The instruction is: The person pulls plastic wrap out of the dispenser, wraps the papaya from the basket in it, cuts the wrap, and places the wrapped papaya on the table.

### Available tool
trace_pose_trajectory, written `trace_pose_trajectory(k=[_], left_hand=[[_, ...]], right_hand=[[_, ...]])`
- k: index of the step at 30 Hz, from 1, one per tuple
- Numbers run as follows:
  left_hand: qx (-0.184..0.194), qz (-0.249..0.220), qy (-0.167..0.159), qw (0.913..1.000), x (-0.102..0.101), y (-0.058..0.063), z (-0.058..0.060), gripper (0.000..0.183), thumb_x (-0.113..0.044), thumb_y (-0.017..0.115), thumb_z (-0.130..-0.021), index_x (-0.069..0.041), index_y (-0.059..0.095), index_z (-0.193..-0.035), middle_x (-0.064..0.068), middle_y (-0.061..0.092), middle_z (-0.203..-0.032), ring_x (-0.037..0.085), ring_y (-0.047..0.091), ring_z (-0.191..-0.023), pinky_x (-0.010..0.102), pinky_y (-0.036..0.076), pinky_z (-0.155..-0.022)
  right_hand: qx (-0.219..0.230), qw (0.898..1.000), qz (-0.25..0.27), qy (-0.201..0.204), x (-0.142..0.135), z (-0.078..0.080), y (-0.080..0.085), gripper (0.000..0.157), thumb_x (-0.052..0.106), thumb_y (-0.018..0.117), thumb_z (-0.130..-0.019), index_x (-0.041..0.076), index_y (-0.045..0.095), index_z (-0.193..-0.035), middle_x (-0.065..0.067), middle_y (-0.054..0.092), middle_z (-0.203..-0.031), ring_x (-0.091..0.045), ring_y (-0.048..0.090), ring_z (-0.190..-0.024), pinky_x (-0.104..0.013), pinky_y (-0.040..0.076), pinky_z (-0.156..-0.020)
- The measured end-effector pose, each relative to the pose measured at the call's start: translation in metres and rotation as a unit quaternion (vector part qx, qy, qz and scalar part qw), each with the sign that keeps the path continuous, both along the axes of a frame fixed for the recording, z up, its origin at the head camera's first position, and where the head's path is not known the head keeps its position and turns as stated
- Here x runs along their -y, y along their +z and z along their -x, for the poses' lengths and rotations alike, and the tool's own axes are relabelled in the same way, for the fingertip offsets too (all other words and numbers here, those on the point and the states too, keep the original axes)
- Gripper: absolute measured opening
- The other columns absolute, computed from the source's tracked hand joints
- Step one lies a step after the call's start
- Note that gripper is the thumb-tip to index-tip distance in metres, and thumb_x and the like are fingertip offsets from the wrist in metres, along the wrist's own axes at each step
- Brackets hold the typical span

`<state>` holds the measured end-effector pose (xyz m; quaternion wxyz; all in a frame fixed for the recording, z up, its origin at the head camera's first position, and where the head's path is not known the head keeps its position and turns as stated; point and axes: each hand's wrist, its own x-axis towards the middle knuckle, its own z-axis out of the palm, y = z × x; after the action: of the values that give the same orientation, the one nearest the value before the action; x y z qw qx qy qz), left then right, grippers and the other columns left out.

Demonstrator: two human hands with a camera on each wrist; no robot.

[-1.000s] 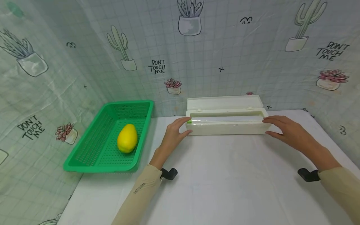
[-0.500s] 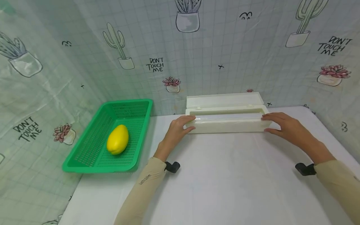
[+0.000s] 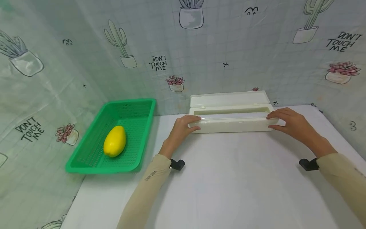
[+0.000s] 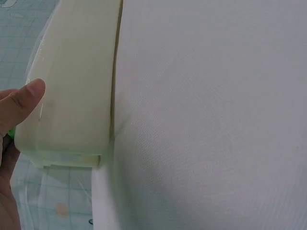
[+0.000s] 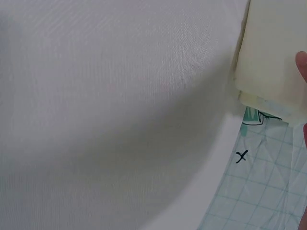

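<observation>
1. Here, just right of the frame's middle, the white box (image 3: 234,126) is pinched at its front left end by the left hand (image 3: 182,128), forefinger at the top edge, thumb on the front face.
2. At the box's other end, the same grip is matched by the right hand (image 3: 294,124): the front wall is caught between forefinger and thumb. How the remaining fingers lie cannot be told.
3. Inside the box, a pale roll (image 3: 234,116) is seen lengthwise, near the front wall; the lid (image 3: 228,99) is tipped up behind.
4. Over at the left of the frame, a green basket (image 3: 100,170) with perforated walls is seen, and on its floor a single yellow fruit (image 3: 115,141) is held.
5. Both containers are borne by the white table (image 3: 228,178), backed across the upper frame by a cactus-printed sheet (image 3: 200,57).
</observation>
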<state>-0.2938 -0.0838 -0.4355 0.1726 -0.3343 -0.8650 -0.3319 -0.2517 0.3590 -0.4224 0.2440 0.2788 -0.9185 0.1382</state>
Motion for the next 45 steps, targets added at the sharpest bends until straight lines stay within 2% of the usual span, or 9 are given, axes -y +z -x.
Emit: trace_pose_trajectory(k=[5, 8, 12, 18, 21, 29, 32, 39, 45], left_hand=[[-0.001, 0.022, -0.005, 0.9998, -0.01, -0.007, 0.005, 0.041, -0.017, 0.086, -0.08, -0.009, 0.076, -0.119, 0.005, 0.075, -0.118, 0.019, 0.066, -0.115, 0.024, 0.05, -0.102], [-0.005, 0.015, 0.007, 0.9998, -0.012, -0.008, 0.005, 0.035, -0.016, 0.085, -0.081, -0.009, 0.078, -0.115, 0.004, 0.076, -0.114, 0.018, 0.068, -0.111, 0.025, 0.052, -0.098], [-0.008, 0.003, 0.011, 0.9999, -0.011, -0.005, 0.004, 0.026, -0.017, 0.081, -0.086, -0.009, 0.079, -0.111, 0.004, 0.077, -0.109, 0.017, 0.07, -0.106, 0.025, 0.054, -0.094], [-0.022, 0.002, 0.009, 0.9997, -0.001, -0.003, 0.005, 0.021, -0.015, 0.078, -0.089, -0.008, 0.081, -0.108, 0.003, 0.078, -0.107, 0.016, 0.071, -0.105, 0.023, 0.055, -0.093], [-0.029, 0.004, 0.0, 0.9996, 0.002, -0.001, 0.005, 0.02, -0.012, 0.077, -0.09, -0.008, 0.08, -0.109, 0.004, 0.077, -0.107, 0.017, 0.071, -0.106, 0.026, 0.055, -0.095], [-0.027, -0.002, -0.011, 0.9996, 0.007, 0.001, 0.008, 0.018, -0.014, 0.075, -0.092, -0.009, 0.081, -0.108, 0.003, 0.078, -0.106, 0.016, 0.071, -0.106, 0.025, 0.055, -0.094], [-0.023, -0.005, -0.016, 0.9996, 0.01, 0.003, 0.008, 0.017, -0.014, 0.076, -0.092, -0.01, 0.081, -0.107, 0.003, 0.078, -0.106, 0.016, 0.071, -0.105, 0.025, 0.055, -0.093], [-0.029, -0.019, -0.018, 0.9992, 0.015, 0.007, 0.013, 0.013, -0.011, 0.078, -0.089, -0.01, 0.082, -0.101, 0.001, 0.078, -0.099, 0.014, 0.072, -0.097, 0.025, 0.057, -0.086], [-0.028, -0.012, -0.006, 0.9995, 0.011, 0.008, 0.012, 0.014, -0.016, 0.077, -0.091, -0.01, 0.082, -0.103, 0.004, 0.078, -0.1, 0.017, 0.073, -0.098, 0.027, 0.058, -0.085]], right_hand=[[-0.032, 0.999, 0.031, 0.027, -0.01, -0.002, -0.002, 0.05, -0.004, 0.092, -0.059, 0.009, 0.077, -0.104, -0.008, 0.074, -0.103, -0.026, 0.061, -0.103, 0.005, 0.019, -0.1], [-0.043, 0.997, 0.031, 0.05, -0.012, -0.002, -0.005, 0.025, 0.024, 0.079, -0.089, 0.007, 0.077, -0.107, -0.01, 0.074, -0.107, -0.029, 0.062, -0.104, 0.003, 0.019, -0.102], [-0.061, 0.996, 0.022, 0.059, -0.011, -0.005, -0.007, 0.065, 0.058, 0.039, -0.102, 0.006, 0.077, -0.11, -0.012, 0.074, -0.109, -0.033, 0.064, -0.104, 0.003, 0.017, -0.103], [-0.049, 0.998, 0.002, 0.025, -0.004, -0.007, -0.001, 0.036, 0.003, 0.085, -0.077, 0.007, 0.077, -0.112, -0.009, 0.075, -0.106, -0.029, 0.068, -0.102, -0.021, 0.05, -0.095], [-0.056, 0.998, -0.006, 0.021, -0.003, -0.005, 0.002, 0.024, 0.026, 0.074, -0.094, 0.008, 0.077, -0.109, -0.009, 0.075, -0.104, -0.029, 0.068, -0.098, -0.043, 0.052, -0.076], [-0.049, 0.998, -0.022, 0.028, -0.003, -0.003, 0.01, 0.025, 0.025, 0.085, -0.082, 0.011, 0.08, -0.103, -0.004, 0.076, -0.098, -0.024, 0.069, -0.093, -0.027, 0.053, -0.076], [-0.064, 0.997, -0.022, 0.043, -0.002, 0.0, 0.013, 0.047, 0.051, 0.057, -0.096, 0.011, 0.081, -0.099, -0.003, 0.077, -0.095, -0.024, 0.07, -0.091, -0.017, 0.051, -0.079], [-0.008, 1.0, -0.021, 0.017, 0.005, 0.004, 0.021, 0.033, 0.002, 0.09, -0.068, 0.014, 0.082, -0.097, -0.003, 0.078, -0.092, -0.023, 0.071, -0.083, -0.03, 0.055, -0.068], [0.031, 0.999, -0.025, -0.002, 0.005, 0.006, 0.028, 0.026, 0.001, 0.087, -0.074, 0.013, 0.081, -0.096, -0.003, 0.077, -0.09, -0.024, 0.071, -0.077, -0.038, 0.057, -0.064]])
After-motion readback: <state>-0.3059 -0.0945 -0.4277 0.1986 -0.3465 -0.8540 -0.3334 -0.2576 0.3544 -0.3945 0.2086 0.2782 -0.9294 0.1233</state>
